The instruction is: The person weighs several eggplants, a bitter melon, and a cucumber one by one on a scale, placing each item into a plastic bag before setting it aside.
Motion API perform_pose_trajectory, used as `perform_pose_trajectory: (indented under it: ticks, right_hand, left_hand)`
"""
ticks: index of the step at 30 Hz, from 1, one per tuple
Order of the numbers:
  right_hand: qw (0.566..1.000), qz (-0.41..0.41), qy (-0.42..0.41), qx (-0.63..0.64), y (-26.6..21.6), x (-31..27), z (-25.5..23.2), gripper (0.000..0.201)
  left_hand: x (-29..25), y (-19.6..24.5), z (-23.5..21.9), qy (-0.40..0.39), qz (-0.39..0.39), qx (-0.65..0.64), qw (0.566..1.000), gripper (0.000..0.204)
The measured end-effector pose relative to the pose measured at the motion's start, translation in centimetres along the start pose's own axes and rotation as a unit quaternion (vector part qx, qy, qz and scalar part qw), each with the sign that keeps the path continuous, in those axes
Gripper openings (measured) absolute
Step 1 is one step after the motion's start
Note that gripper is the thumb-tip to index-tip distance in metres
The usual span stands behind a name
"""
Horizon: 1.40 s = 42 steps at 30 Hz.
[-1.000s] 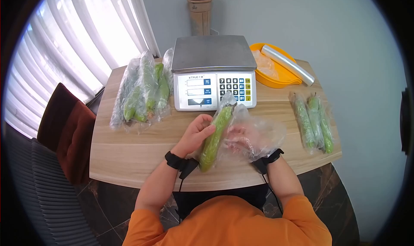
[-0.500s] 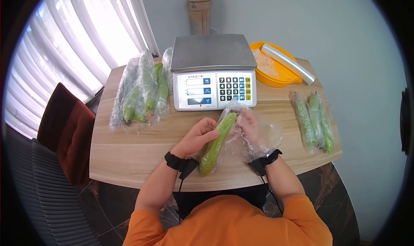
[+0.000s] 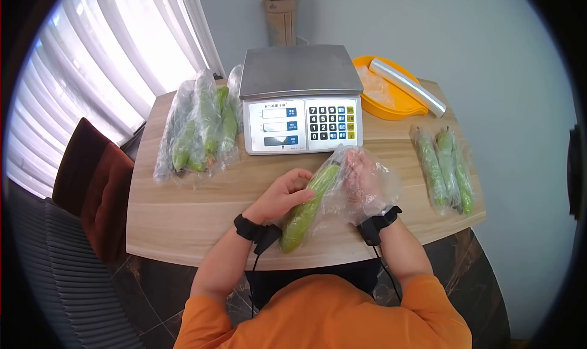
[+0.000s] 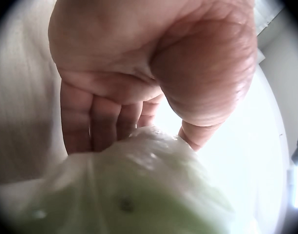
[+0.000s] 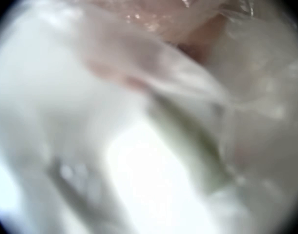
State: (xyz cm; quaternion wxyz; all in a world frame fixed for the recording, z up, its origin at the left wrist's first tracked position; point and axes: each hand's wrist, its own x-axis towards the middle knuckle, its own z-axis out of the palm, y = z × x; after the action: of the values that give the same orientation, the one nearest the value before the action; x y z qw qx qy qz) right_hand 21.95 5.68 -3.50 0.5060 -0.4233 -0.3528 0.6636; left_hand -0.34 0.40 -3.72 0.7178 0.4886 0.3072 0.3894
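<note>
A long green vegetable [image 3: 304, 217] in clear plastic lies slanted near the table's front edge. My left hand [image 3: 278, 197] grips its left side, thumb on top; in the left wrist view the curled fingers of that hand [image 4: 154, 63] meet the wrapped vegetable [image 4: 124, 200]. Loose film of the plastic bag [image 3: 342, 196] spreads from the vegetable's right side over my right hand [image 3: 364, 181], which holds the film beside the upper end. Its fingertips are partly veiled. Blurred plastic [image 5: 266, 112] fills much of the right wrist view, with a strip of green [image 5: 193, 146].
A scale [image 3: 302, 126] stands beyond the hands. Bagged green vegetables lie at the left [image 3: 199, 129] and at the right [image 3: 443, 171]. An orange tray [image 3: 394, 111] at the back right bears a plastic roll [image 3: 406, 86] and loose film.
My right hand has risen from lower in the film to the vegetable's upper end, then shifted slightly right. The vegetable's lower end has dropped a little; my left hand keeps its grip.
</note>
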Motion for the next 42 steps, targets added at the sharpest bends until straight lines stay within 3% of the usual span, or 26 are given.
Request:
perform_pose_trajectory:
  ticks: [5,8,16,19,22,25,28,31,33,37,40,42]
  right_hand:
    - [0.989,-0.046,0.035,-0.135,-1.7,-0.9,0.2,0.027]
    - [0.985,-0.071,0.037,-0.151,-1.9,-1.3,1.1,0.027]
    - [0.987,-0.042,0.01,-0.156,-2.6,-1.4,0.5,0.019]
    - [0.997,-0.022,-0.046,0.059,-1.8,-1.2,0.2,0.022]
    - [0.984,-0.01,-0.176,0.028,-2.9,-1.7,0.0,0.025]
    - [0.972,-0.021,-0.15,-0.181,-2.1,-1.4,0.0,0.02]
    - [0.987,-0.021,-0.103,-0.123,-1.7,-2.0,0.7,0.016]
    - [0.982,-0.098,-0.08,-0.139,-0.4,-1.0,-1.2,0.015]
    - [0.971,-0.11,-0.121,-0.172,0.0,0.1,-3.0,0.016]
    - [0.987,-0.02,-0.143,-0.068,-3.7,-2.9,0.6,0.015]
    - [0.988,-0.019,-0.109,-0.107,-3.7,-3.4,2.3,0.014]
    - [0.992,0.004,-0.1,-0.079,-2.0,-2.0,0.9,0.013]
  left_hand:
    - [-0.3,0.2,0.5,-0.022,-0.019,-0.019,0.999,0.035]
    - [-0.4,0.3,0.2,-0.038,-0.019,-0.013,0.999,0.034]
    - [-0.1,-0.2,-0.4,0.053,0.053,-0.083,0.994,0.029]
    - [0.1,-0.4,-0.3,0.062,0.061,-0.07,0.994,0.029]
    - [0.1,-0.5,-0.7,0.045,0.055,-0.051,0.996,0.029]
    - [0.0,-0.4,-0.5,0.033,0.043,-0.046,0.997,0.029]
    - [0.1,-0.4,-0.5,0.048,0.056,-0.056,0.996,0.03]
    - [0.0,-0.4,-0.8,0.045,0.051,-0.088,0.994,0.03]
    - [-0.2,-0.3,-0.9,0.037,0.042,-0.103,0.993,0.03]
    - [-0.1,-0.2,-0.5,0.027,0.04,-0.074,0.996,0.031]
    - [0.0,-0.4,-0.6,0.022,0.035,-0.057,0.998,0.032]
    - [0.0,-0.5,-0.7,0.023,0.035,-0.058,0.997,0.033]
